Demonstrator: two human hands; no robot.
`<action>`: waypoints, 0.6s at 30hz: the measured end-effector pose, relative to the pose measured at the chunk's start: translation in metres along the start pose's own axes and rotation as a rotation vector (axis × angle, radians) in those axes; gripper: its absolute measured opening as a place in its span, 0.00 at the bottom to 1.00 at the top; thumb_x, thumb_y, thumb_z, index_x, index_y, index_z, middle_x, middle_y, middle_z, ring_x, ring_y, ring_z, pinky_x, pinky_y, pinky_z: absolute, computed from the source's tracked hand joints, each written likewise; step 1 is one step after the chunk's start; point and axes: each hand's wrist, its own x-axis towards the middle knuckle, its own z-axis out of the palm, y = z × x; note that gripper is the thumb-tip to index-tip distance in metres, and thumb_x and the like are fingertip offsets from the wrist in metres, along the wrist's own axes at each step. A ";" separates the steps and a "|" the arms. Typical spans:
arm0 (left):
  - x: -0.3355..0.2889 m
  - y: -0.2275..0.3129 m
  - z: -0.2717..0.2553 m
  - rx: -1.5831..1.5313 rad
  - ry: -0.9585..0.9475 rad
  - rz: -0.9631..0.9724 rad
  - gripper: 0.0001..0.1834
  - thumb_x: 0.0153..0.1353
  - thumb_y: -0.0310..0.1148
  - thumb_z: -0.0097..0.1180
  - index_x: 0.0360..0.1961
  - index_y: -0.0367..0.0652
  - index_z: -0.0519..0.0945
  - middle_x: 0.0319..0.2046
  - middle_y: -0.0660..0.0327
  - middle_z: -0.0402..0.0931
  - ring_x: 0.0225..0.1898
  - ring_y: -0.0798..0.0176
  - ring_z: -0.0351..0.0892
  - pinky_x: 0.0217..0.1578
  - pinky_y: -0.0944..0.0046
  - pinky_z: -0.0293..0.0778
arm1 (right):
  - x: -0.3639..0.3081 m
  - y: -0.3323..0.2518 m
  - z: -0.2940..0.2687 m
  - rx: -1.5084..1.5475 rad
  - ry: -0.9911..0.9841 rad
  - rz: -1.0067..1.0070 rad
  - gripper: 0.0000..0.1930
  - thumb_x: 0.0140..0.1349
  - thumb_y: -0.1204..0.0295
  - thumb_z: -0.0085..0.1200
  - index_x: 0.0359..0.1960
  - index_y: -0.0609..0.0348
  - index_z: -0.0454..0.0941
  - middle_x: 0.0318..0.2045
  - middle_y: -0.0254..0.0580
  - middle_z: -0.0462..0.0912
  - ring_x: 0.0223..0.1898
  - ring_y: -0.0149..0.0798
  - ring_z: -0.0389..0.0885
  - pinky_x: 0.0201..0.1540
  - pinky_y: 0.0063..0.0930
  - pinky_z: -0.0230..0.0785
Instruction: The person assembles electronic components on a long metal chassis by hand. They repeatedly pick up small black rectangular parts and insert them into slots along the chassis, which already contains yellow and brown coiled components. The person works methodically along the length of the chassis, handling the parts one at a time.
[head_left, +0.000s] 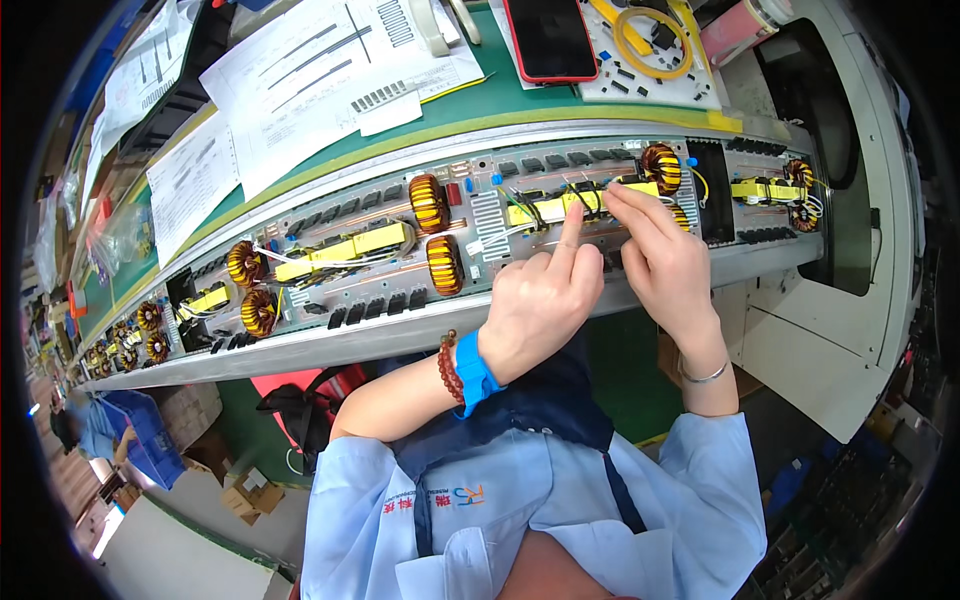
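A long circuit board assembly (350, 277) lies in a metal tray before me, with yellow-taped transformers and copper-wound ring coils. My left hand (545, 300) reaches over the board's near edge; its index finger is stretched out, tip against a yellow-taped transformer (545, 211), while the other fingers are curled. From the right, my right hand (660, 250) has its index and middle fingers extended to the same transformer, the thumb apart from their tips. Nothing shows gripped in either hand. A ring coil (661, 168) stands just beyond the right hand, which partly hides another coil (680, 216).
Behind the tray lie printed drawings (290, 85), a red-framed phone (550, 40) and a white board of small parts with a yellow ring (652, 45). A pink-filled bottle (742, 32) stands at the far right, near a pale machine housing (800, 350). A blue crate (145, 440) is lower left.
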 end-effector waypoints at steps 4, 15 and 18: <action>0.000 0.002 0.001 0.005 0.006 0.011 0.12 0.51 0.30 0.60 0.19 0.44 0.67 0.49 0.47 0.78 0.12 0.71 0.70 0.15 0.70 0.69 | -0.001 0.000 0.001 0.000 -0.001 0.027 0.22 0.50 0.80 0.53 0.50 0.57 0.78 0.51 0.36 0.79 0.35 0.38 0.83 0.33 0.29 0.76; 0.019 0.003 -0.009 -0.014 -0.009 0.054 0.10 0.52 0.30 0.63 0.28 0.40 0.73 0.44 0.53 0.80 0.22 0.67 0.75 0.21 0.67 0.72 | -0.004 0.030 -0.017 -0.063 0.210 -0.055 0.17 0.50 0.81 0.58 0.45 0.56 0.81 0.45 0.35 0.82 0.33 0.37 0.83 0.32 0.26 0.76; 0.034 0.008 -0.012 -0.041 0.019 0.106 0.12 0.50 0.29 0.62 0.35 0.37 0.75 0.38 0.56 0.77 0.32 0.63 0.75 0.30 0.64 0.72 | -0.007 0.033 -0.017 -0.129 0.186 -0.045 0.16 0.50 0.80 0.59 0.42 0.56 0.82 0.45 0.34 0.82 0.27 0.36 0.82 0.29 0.25 0.74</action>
